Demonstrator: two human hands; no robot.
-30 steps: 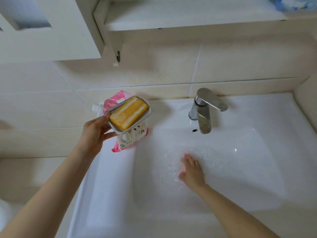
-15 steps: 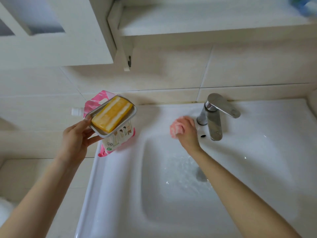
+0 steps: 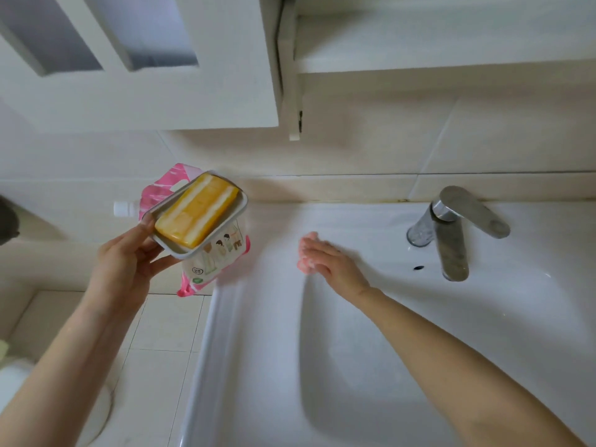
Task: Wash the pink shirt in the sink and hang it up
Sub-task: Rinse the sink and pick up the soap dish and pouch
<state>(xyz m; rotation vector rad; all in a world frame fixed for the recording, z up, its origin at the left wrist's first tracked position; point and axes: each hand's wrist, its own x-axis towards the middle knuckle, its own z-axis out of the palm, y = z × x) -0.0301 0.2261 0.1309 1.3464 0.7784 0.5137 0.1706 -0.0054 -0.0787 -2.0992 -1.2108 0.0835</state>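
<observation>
A small wet wad of pink cloth, the pink shirt [image 3: 303, 267], lies on the white sink's [image 3: 371, 366] back rim, left of the faucet [image 3: 451, 240]. My right hand [image 3: 332, 266] rests on top of it with fairly straight fingers, and only pink edges show beneath. To the left of the sink my left hand [image 3: 125, 269] grips a white soap dish [image 3: 237, 211] in the air. A yellow soap bar [image 3: 198, 217] lies in the tilted dish. No water runs from the faucet.
A pink and white detergent pouch [image 3: 219, 256] with a white cap stands at the sink's back left corner, behind the dish. A white wall cabinet [image 3: 161, 75] and a shelf [image 3: 419, 43] hang overhead. Beige tiles cover the wall.
My right hand lifted the pink cloth out of the basin, carried it up to the back rim and left, and now lies flatter on it. The left hand kept holding the soap dish.
</observation>
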